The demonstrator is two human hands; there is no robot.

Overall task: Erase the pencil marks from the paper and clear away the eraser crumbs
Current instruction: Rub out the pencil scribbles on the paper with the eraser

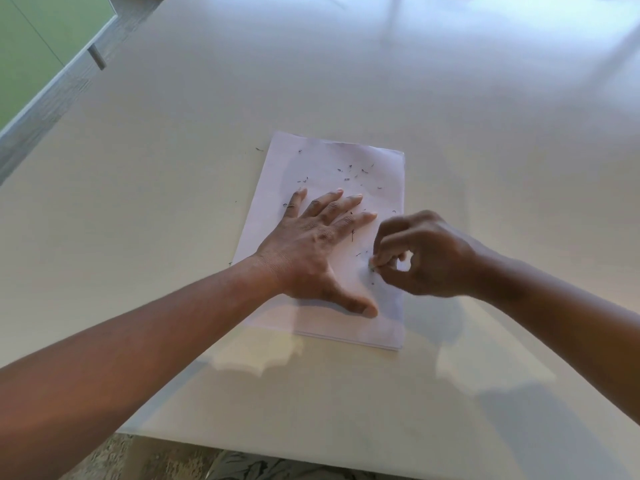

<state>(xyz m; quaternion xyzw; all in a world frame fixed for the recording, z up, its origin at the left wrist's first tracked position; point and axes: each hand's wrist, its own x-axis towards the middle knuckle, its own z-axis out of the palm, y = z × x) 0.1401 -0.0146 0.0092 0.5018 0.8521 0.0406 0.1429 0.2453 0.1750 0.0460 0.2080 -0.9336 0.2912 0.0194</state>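
On the pale table [173,209], near its front edge, I see the paper [332,161] lying flat as a thin stack of sheets. Left hand [311,251] rests palm down on the lower half of the top sheet, fingers spread, thumb angled toward the near edge. Right hand [426,254] hovers at the sheet's right margin, thumb and forefinger pressed together in a pinch on a small pale object; I cannot tell whether it is the eraser. Dark eraser crumbs [349,171] lie scattered over the upper half, several between the hands, a few on the table just left of the paper.
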